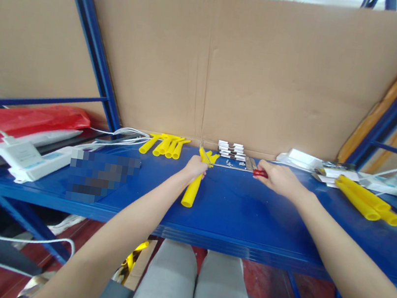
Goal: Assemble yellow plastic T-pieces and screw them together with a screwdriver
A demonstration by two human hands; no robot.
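At the middle of the blue shelf (248,216), both hands are working close together. Left hand (195,168): fingers are curling tightly around a yellow tube (190,195), which is slanting toward the near edge, its round hollow end facing the wearer. Further yellow ends are showing just beyond the fist; cannot tell which belong to the held piece. Right hand (274,176): it is gripping a red-handled tool (260,173), fingers closed about the grip. Its thin metal shaft (231,167) is pointing leftward and reaching to the left fist; the contact at the tip is too small to make out.

Behind the shaft, a stack of white pieces (231,150) is resting near the cardboard panel (268,80). Left of these, a group of yellow tubes (163,146) is lying side by side. Toward the right end, a pile of larger yellow tubes (365,201) is lying near a white box (303,159). On the left, a white power strip (39,162) is sitting in front of a red bag (26,123). Below shelf level, an open carton (141,265) is holding more yellow parts beside the wearer's grey-clad legs (163,283).
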